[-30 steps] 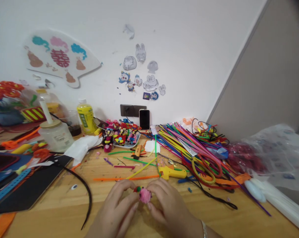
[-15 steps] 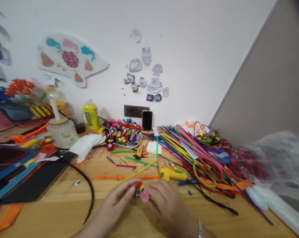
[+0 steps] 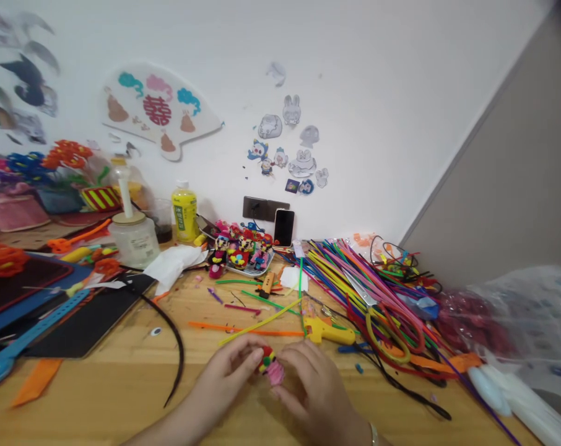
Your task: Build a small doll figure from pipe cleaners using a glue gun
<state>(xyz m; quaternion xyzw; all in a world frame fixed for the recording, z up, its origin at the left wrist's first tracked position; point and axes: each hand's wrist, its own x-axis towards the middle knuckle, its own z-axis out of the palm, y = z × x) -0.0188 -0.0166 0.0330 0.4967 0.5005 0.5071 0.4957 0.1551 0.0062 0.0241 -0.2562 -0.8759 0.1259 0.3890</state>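
A small fuzzy pipe-cleaner doll (image 3: pixel 275 371), red, yellow and green at one end and pink at the other, is held low over the front of the table. My left hand (image 3: pixel 238 365) pinches its red and green end between thumb and fingers. Around the pink end curve the fingers of my right hand (image 3: pixel 311 378), its thumb below and the forefinger above; the exact contact is partly hidden. Beyond the hands lie a yellow glue gun (image 3: pixel 331 332) and an orange pipe cleaner (image 3: pixel 243 328). A loose googly eye (image 3: pixel 156 332) rests to the left.
Finished dolls (image 3: pixel 241 251) crowd a tray at the back beside a phone (image 3: pixel 284 227). A heap of colourful pipe cleaners (image 3: pixel 350 266) with scissors (image 3: pixel 387 334) spreads at right. A bottle (image 3: pixel 184 214), a glass jar (image 3: pixel 134 241) and a black board (image 3: pixel 85 322) stand or lie left.
The view has swung slightly left, shifting everything rightward. My right hand's fingers have spread a little from the doll, and its thumb shows lower; my left hand keeps its pinch.
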